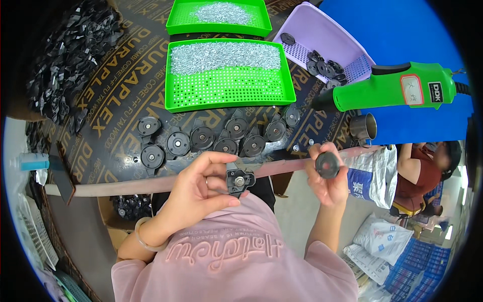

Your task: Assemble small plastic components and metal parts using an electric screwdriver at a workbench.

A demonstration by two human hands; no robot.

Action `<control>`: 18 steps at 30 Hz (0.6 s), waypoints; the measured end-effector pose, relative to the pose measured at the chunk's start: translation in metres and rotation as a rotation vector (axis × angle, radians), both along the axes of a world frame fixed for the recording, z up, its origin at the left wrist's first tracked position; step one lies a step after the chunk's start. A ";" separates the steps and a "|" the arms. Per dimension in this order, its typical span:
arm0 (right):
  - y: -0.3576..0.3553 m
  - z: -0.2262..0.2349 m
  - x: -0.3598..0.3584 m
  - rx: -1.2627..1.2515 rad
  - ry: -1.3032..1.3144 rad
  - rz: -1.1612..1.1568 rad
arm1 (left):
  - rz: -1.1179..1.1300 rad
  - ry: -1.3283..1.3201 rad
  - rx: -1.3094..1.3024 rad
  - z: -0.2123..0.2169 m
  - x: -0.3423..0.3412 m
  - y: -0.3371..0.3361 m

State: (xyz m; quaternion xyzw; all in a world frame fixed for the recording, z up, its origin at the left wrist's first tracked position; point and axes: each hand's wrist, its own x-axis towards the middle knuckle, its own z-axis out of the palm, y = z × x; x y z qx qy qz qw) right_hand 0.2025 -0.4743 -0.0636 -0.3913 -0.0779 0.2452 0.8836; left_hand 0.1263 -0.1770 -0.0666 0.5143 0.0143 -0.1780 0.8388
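My left hand (201,189) pinches a small black plastic part with a metal centre (239,179) close to my chest, just below the table edge. My right hand (327,176) holds a round black disc (327,164) upright between its fingertips, to the right of the first part. A row of several similar black round parts (211,138) lies on the dark board just beyond both hands. A green electric screwdriver (397,90) hangs above the table at the right, untouched.
Two green perforated trays of small silver screws (226,75) (219,15) sit at the back. A lilac tray (322,35) holds several black discs. A heap of black parts (70,55) lies at the far left. Another person (427,171) sits at the right among white sacks.
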 end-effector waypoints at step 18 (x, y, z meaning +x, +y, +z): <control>0.100 0.013 -0.023 -0.918 -0.593 -0.056 | 0.076 -0.046 0.100 -0.012 -0.006 -0.010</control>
